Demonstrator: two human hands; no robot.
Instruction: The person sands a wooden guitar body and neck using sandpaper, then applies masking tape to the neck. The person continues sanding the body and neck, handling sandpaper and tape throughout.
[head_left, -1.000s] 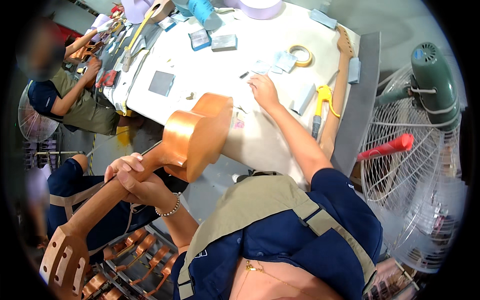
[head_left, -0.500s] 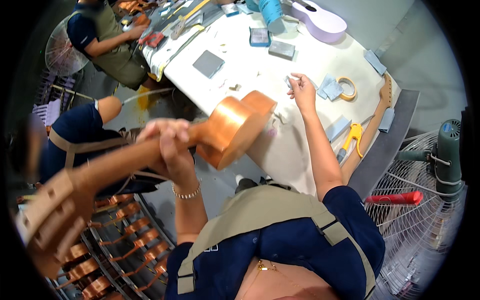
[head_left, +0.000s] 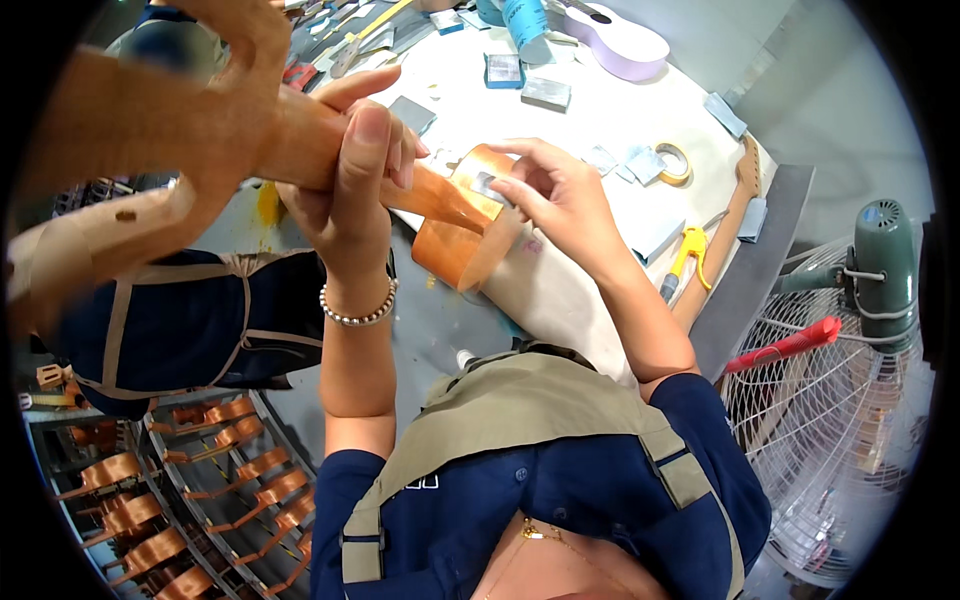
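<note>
A brown wooden ukulele (head_left: 440, 255) slants across in front of me, its headstock large and near at the upper left. My left hand (head_left: 350, 175) is closed round its neck, and the thumb lies along the wood. Over the body, where the neck meets it, my right hand (head_left: 565, 200) pinches a small grey piece of what looks like sandpaper (head_left: 486, 185) against the wood. The body hangs beside the white worktable (head_left: 530, 290), near its edge. The far side of the body is hidden.
Sandpaper pieces (head_left: 645, 163), a tape roll (head_left: 677, 165), a yellow-handled cutter (head_left: 690, 255) and a wooden neck (head_left: 745, 175) lie on the right. Farther back are grey blocks (head_left: 546, 94) and a lilac ukulele body (head_left: 620, 42). A fan (head_left: 800, 430), a person (head_left: 200, 320) and racks of ukuleles (head_left: 130, 512) flank me.
My right hand has left the tabletop with a small grey piece and reached the ukulele. The ukulele has turned, and its headstock has risen at the left.
</note>
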